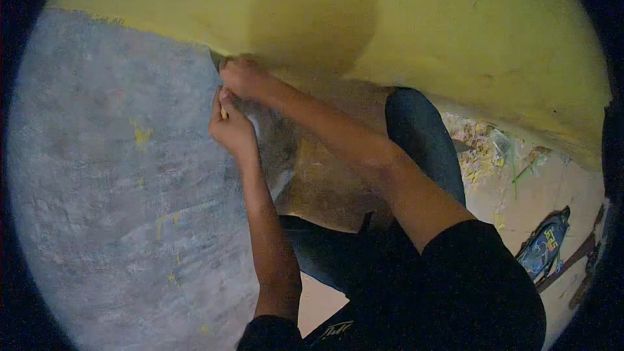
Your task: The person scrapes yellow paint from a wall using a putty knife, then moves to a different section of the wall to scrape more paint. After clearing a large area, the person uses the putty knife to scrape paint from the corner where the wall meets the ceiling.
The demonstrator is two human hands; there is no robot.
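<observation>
My right hand (244, 79) is closed at the border where the yellow painted surface (429, 32) meets the grey-blue one (130, 175). A dark, flat, pointed piece like a scraper blade (215, 60) sticks out past its fingers, against that border. Just below, my left hand (233, 131) is closed too, thumb and fingers pinched together. A small yellow bit (224, 113) shows between its fingers; I cannot tell whether it belongs to the same tool. The two hands are close together, and the grips are mostly hidden by the fingers.
My bent knee (422, 130) in dark trousers rises beside the yellow surface. Between my arms lies a brown surface (331, 188). On the pale floor (546, 188) are yellowish crumbs (478, 140), clear plastic, a thin green strip (524, 168) and a dark blue item with yellow lettering (546, 247).
</observation>
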